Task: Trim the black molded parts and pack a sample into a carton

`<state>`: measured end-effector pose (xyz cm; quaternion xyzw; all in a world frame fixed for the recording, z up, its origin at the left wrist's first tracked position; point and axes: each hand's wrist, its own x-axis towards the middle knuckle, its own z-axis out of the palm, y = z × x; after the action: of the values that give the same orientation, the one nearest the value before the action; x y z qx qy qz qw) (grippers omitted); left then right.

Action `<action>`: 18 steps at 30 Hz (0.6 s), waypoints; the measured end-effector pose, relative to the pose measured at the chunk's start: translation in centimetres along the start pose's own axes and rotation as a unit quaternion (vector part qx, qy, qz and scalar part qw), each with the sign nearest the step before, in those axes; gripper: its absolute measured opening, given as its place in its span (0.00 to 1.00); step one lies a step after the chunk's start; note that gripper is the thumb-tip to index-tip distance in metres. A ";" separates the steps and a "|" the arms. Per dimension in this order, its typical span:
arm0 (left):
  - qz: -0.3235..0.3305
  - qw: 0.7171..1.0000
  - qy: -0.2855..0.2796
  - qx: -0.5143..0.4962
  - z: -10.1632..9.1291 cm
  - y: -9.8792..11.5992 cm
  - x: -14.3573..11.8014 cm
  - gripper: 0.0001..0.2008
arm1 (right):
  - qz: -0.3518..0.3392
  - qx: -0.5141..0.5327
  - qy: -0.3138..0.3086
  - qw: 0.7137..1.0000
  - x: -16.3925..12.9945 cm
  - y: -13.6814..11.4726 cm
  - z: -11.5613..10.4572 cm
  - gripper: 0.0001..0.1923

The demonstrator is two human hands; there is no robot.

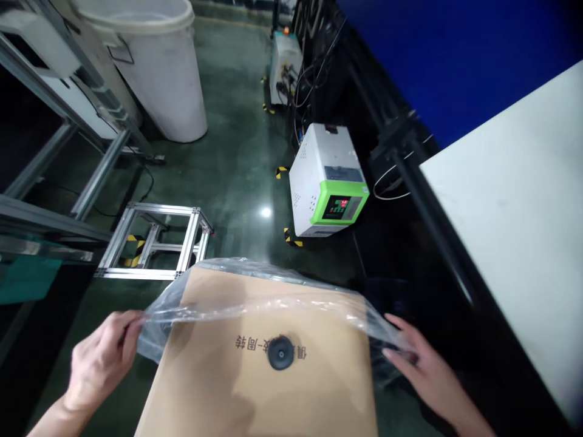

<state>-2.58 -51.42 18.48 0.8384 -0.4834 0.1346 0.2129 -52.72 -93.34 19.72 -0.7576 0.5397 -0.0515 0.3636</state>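
A clear plastic bag [255, 308] is stretched across the far end of a brown cardboard box [319, 388]. On the left, my left hand [102, 355] pinches the bag's edge between thumb and fingers. My right hand [421, 361] grips the opposite edge, with a fold of film between thumb and forefinger. The film spans the box between both hands and hangs over its far corners. Dark printed characters and a round black disc [281, 352] show on the box's face. The box's near end lies out of frame.
Beyond the box stands an aluminium frame stool [184, 243]. A white unit with a green-rimmed display [328, 182] sits on the green floor [237, 152]. A large white bin [168, 79] is at the back left. To the right is a pale panel [523, 212].
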 end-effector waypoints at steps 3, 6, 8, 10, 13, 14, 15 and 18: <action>0.009 0.999 -0.051 -0.007 -1.6 0.2 -1.1 0.04 | -0.007 -0.084 0.100 0.991 -2.4 -0.6 1.4 0.28; -0.025 0.997 -0.075 -0.012 -3.9 0.6 -2.2 0.09 | 0.030 -0.113 0.185 0.976 -5.8 -1.4 2.1 0.29; -0.073 0.991 -0.109 -0.025 -5.6 1.1 -3.0 0.14 | 0.057 -0.125 0.215 0.967 -8.2 -1.7 2.0 0.30; -0.145 0.978 -0.147 -0.036 -7.3 1.8 -3.8 0.19 | 0.079 -0.130 0.222 0.963 -10.4 -1.7 1.5 0.32; -0.280 0.937 -0.198 -0.061 -9.1 3.3 -5.0 0.25 | 0.090 -0.130 0.192 0.969 -13.3 -0.6 0.8 0.32; -0.314 0.922 -0.212 -0.076 -9.4 3.7 -5.4 0.25 | 0.085 -0.130 0.171 0.973 -14.2 -0.1 0.7 0.32; -0.340 0.909 -0.222 -0.092 -9.6 4.0 -5.8 0.25 | 0.076 -0.129 0.145 0.978 -15.1 0.5 0.5 0.30; -0.394 0.881 -0.228 -0.129 -9.8 4.3 -7.2 0.19 | 0.061 -0.146 0.074 0.985 -17.9 2.3 0.3 0.23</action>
<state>-10.12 -43.14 24.86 0.9322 -0.1611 -0.2195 0.2385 -61.72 -78.26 23.70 -0.7626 0.6117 -0.0058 0.2103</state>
